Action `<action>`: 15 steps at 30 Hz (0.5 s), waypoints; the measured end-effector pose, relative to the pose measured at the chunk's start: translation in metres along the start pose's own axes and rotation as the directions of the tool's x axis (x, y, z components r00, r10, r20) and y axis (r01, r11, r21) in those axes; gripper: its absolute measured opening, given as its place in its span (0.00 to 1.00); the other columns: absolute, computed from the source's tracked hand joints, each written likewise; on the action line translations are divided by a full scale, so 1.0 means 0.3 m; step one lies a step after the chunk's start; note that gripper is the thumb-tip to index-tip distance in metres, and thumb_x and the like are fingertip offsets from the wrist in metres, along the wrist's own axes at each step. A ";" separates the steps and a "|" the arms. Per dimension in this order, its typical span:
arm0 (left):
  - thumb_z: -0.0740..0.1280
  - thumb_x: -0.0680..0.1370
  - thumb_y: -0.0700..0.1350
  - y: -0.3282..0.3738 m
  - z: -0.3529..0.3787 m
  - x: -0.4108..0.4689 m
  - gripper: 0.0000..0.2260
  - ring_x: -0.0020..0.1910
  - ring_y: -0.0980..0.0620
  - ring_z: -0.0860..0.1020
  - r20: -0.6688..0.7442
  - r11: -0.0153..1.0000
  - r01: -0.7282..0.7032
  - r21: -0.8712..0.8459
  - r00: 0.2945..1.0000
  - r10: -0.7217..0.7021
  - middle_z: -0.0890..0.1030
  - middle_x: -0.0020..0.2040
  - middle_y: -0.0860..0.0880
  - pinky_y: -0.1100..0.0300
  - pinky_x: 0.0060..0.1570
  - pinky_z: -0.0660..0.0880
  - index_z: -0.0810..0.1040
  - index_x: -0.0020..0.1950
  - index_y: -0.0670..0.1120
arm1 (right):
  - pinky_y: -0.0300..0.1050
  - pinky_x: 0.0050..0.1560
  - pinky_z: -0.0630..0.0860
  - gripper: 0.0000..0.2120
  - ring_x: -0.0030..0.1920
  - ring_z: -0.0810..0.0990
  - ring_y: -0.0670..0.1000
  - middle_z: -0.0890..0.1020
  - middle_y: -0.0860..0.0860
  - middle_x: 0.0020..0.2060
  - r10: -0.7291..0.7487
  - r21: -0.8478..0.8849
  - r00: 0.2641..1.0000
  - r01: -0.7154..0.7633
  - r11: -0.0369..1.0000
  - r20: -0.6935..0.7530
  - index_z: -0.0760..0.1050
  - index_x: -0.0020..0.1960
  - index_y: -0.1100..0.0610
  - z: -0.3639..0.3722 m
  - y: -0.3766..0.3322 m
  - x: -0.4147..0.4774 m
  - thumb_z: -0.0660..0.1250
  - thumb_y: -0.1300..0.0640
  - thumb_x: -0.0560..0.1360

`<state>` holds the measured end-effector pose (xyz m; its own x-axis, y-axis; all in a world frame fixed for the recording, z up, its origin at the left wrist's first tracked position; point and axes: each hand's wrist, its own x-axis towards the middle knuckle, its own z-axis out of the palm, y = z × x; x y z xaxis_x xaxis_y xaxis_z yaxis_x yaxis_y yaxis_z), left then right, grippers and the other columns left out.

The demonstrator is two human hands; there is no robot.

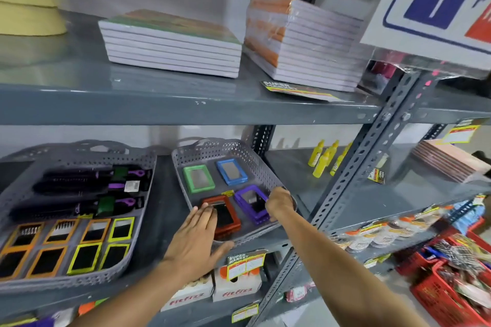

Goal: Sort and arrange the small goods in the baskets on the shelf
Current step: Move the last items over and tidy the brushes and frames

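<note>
A small grey perforated basket [210,150] sits on the middle shelf, turned at an angle. It holds small framed mirrors: green [198,178], blue [231,171], purple [252,203] and red [225,216]. My left hand [195,240] lies flat and open over the red mirror and the basket's front rim. My right hand [279,203] grips the basket's right rim beside the purple mirror. A larger grey basket [138,210] to the left holds black combs with purple handles [90,180] and several orange and yellow framed mirrors [87,257].
Stacks of notebooks [172,42] lie on the upper shelf. Yellow bottles [322,158] stand on the middle shelf to the right. A slotted grey upright [356,172] is right of the basket. Boxes [210,289] sit on the shelf below, red crates [449,287] at lower right.
</note>
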<state>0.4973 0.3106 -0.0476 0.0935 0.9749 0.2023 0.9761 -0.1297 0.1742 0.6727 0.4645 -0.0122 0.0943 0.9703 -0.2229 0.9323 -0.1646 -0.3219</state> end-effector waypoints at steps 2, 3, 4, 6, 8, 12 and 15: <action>0.39 0.71 0.71 0.003 0.000 -0.003 0.43 0.77 0.49 0.49 0.001 1.000 0.004 0.003 1.000 -0.004 0.55 0.77 0.44 0.54 0.74 0.38 0.51 0.75 0.42 | 0.47 0.50 0.78 0.15 0.55 0.81 0.59 0.81 0.61 0.55 -0.034 -0.052 0.999 0.034 0.998 -0.012 0.74 0.60 0.65 0.015 0.002 0.001 0.65 0.65 0.74; 0.39 0.71 0.70 0.003 0.001 -0.004 0.42 0.77 0.49 0.50 -0.001 1.000 0.005 0.003 1.000 -0.005 0.55 0.77 0.44 0.54 0.73 0.38 0.51 0.75 0.42 | 0.46 0.50 0.77 0.16 0.57 0.80 0.59 0.81 0.61 0.56 -0.045 -0.065 0.999 0.043 0.997 -0.015 0.73 0.61 0.65 0.021 0.003 0.003 0.65 0.65 0.74; 0.40 0.72 0.70 0.002 0.002 -0.005 0.42 0.77 0.49 0.50 -0.003 1.000 0.007 0.003 1.000 -0.007 0.55 0.77 0.44 0.54 0.73 0.38 0.51 0.75 0.42 | 0.45 0.49 0.76 0.15 0.57 0.80 0.59 0.80 0.61 0.56 -0.049 -0.073 0.999 0.048 0.996 -0.014 0.73 0.61 0.65 0.027 0.004 0.006 0.64 0.65 0.74; 0.40 0.72 0.70 0.002 0.005 -0.006 0.42 0.77 0.49 0.50 -0.009 1.000 0.010 -0.002 1.000 -0.010 0.56 0.77 0.44 0.54 0.73 0.38 0.51 0.75 0.42 | 0.45 0.49 0.76 0.15 0.57 0.80 0.59 0.80 0.62 0.56 -0.056 -0.088 0.998 0.054 0.995 -0.016 0.73 0.61 0.66 0.033 0.003 0.006 0.64 0.66 0.74; 0.41 0.72 0.70 0.002 0.007 -0.007 0.41 0.77 0.49 0.51 -0.016 1.000 0.011 -0.007 1.000 -0.011 0.56 0.77 0.44 0.54 0.73 0.39 0.52 0.75 0.42 | 0.47 0.51 0.77 0.16 0.58 0.79 0.60 0.79 0.62 0.57 -0.062 -0.113 0.998 0.059 0.992 -0.021 0.72 0.62 0.66 0.032 0.003 0.007 0.63 0.67 0.75; 0.41 0.72 0.70 0.002 0.012 -0.009 0.41 0.76 0.49 0.51 -0.021 1.000 0.015 -0.013 1.000 -0.016 0.57 0.77 0.44 0.54 0.73 0.40 0.52 0.75 0.42 | 0.48 0.54 0.76 0.17 0.59 0.78 0.60 0.78 0.62 0.59 -0.070 -0.145 0.997 0.066 0.987 -0.024 0.71 0.63 0.65 0.030 0.007 0.003 0.64 0.66 0.75; 0.42 0.72 0.71 0.000 0.015 -0.010 0.41 0.76 0.49 0.52 -0.026 1.000 0.021 -0.017 0.999 -0.021 0.57 0.77 0.44 0.53 0.73 0.40 0.52 0.75 0.42 | 0.47 0.48 0.75 0.16 0.57 0.79 0.60 0.79 0.61 0.56 -0.070 -0.147 0.998 0.069 0.987 -0.003 0.72 0.61 0.65 0.032 0.000 0.002 0.66 0.62 0.75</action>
<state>0.4981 0.3086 -0.0525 0.0677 0.9723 0.2235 0.9744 -0.1125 0.1944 0.6695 0.4634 -0.0213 0.0301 0.9800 -0.1968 0.9777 -0.0698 -0.1981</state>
